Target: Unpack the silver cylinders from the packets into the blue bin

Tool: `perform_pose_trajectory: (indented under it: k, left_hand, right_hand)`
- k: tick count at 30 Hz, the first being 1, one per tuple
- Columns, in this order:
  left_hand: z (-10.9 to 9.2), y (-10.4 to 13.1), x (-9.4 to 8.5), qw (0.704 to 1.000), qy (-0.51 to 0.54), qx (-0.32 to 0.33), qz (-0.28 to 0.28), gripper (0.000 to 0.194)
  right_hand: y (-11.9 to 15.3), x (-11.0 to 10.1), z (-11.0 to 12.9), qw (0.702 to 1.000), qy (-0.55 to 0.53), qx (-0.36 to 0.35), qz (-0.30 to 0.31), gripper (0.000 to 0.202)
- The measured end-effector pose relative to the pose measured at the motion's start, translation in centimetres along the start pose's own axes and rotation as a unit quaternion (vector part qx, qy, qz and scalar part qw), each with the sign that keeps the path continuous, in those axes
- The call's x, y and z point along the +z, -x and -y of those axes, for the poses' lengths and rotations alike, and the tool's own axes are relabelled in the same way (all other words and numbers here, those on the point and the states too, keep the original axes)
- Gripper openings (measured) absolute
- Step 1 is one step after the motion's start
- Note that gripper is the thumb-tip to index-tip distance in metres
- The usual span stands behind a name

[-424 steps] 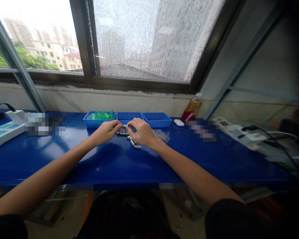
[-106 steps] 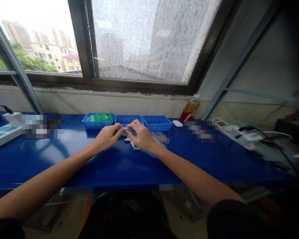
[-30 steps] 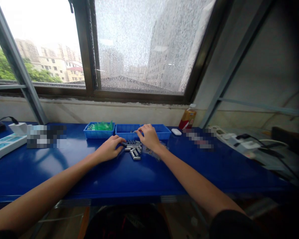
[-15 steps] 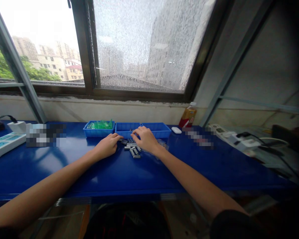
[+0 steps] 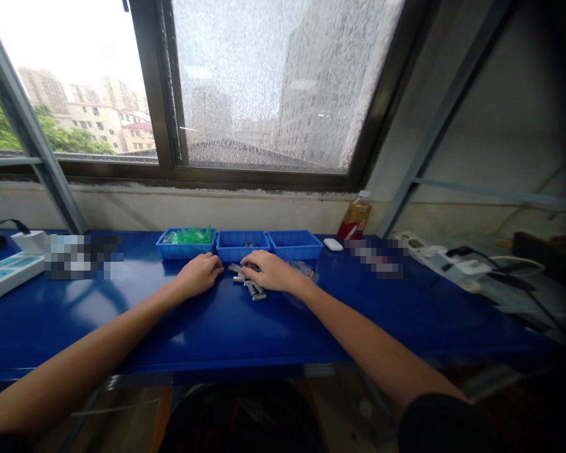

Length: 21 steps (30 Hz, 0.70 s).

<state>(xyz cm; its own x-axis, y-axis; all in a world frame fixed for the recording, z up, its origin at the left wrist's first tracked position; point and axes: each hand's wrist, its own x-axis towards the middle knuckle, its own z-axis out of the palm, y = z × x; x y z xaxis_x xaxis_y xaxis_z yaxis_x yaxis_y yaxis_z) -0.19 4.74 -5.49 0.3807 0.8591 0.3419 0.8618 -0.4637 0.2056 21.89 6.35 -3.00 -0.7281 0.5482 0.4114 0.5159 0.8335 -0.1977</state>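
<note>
Several short silvery metal cylinders (image 5: 255,290) lie in a loose pile on the blue tabletop. Over the pile's upper right side is my right hand (image 5: 271,270), its bent fingertips and thumb closed at a cylinder and partly covering the others. My left hand (image 5: 200,275) rests just left of the pile with curled fingers; whatever may be inside them is hidden. Behind the hands, the middle blue bin (image 5: 243,253) holds a few small metal pieces. A clear plastic bag (image 5: 306,270) lies beside my right wrist.
On the left, another blue bin (image 5: 186,253) contains green plastic pieces; a third blue bin (image 5: 295,251) stands at right. Farther right are a white case (image 5: 332,245) and a drink bottle (image 5: 356,217). Power strips (image 5: 9,277) with cables lie toward both table ends.
My right hand has come down from the middle bin's front edge onto the metal cylinders. My left hand has drawn slightly left, away from the pile, its fingers more curled.
</note>
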Motion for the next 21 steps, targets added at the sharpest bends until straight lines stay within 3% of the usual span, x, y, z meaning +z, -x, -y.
perform_pose_trajectory:
  k: [3,11,14,21]
  left_hand:
    - [-1.0,-0.2,-0.3,0.995,0.098,0.031,-0.009,0.021]
    - [-3.5,0.3,-1.1,0.951,0.302,0.006,-0.063,0.030]
    - [-3.6,0.4,-1.2,0.945,0.319,0.004,-0.073,0.026]
    - [-3.9,0.4,-1.5,0.957,0.274,0.002,-0.092,0.019]
  right_hand:
    - [-0.2,0.3,0.3,0.999,0.008,-0.016,-0.040,0.027]
    - [-0.2,0.4,1.7,0.995,0.006,-0.051,-0.087,0.013]
    - [-0.3,0.2,1.9,0.994,0.019,-0.036,-0.102,0.010]
    - [-0.5,0.1,1.8,0.994,-0.013,0.002,-0.105,0.026]
